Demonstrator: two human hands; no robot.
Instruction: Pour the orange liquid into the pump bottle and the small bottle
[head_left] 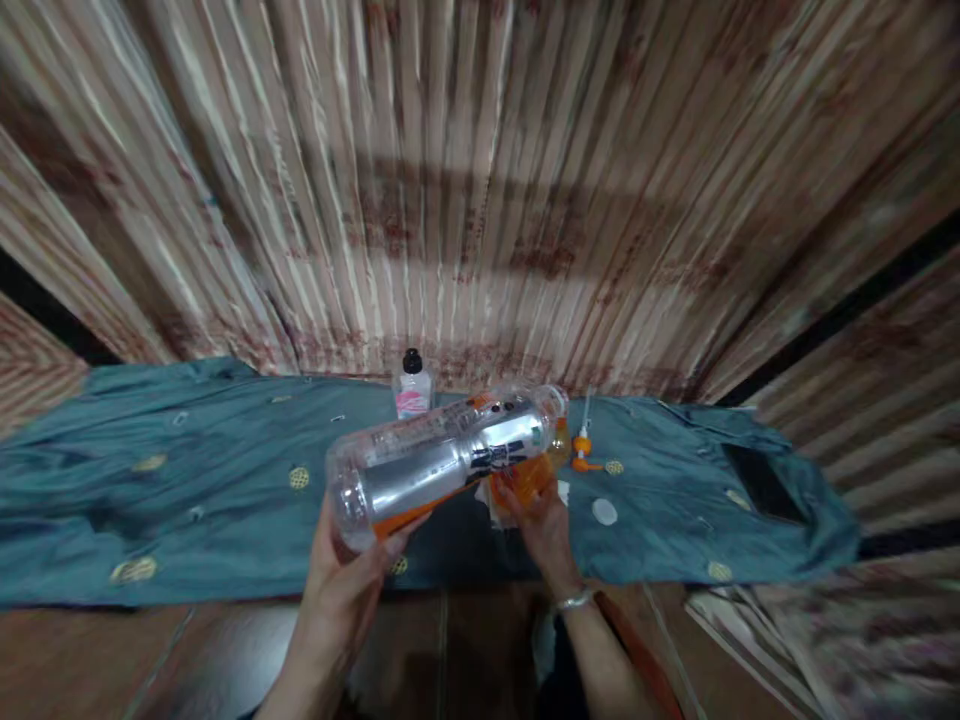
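My left hand (352, 575) is closed around the base of a large clear plastic bottle (420, 475) with a silver and orange label. The bottle is tilted nearly onto its side, its open mouth pointing right and slightly up. My right hand (541, 525) grips an orange see-through bottle (529, 480) below the clear bottle's neck. The clear bottle partly covers it, so I cannot tell whether the two touch. To the right of it, an orange and white pump head (583, 450) rests on the cloth, and a white round lid (604, 512) lies nearby.
A teal patterned cloth (232, 480) covers the long table. At the back stands a small bottle with a black cap (412, 385). A dark flat phone-like slab (761, 482) lies at the right. Striped curtains (465, 200) hang behind the table.
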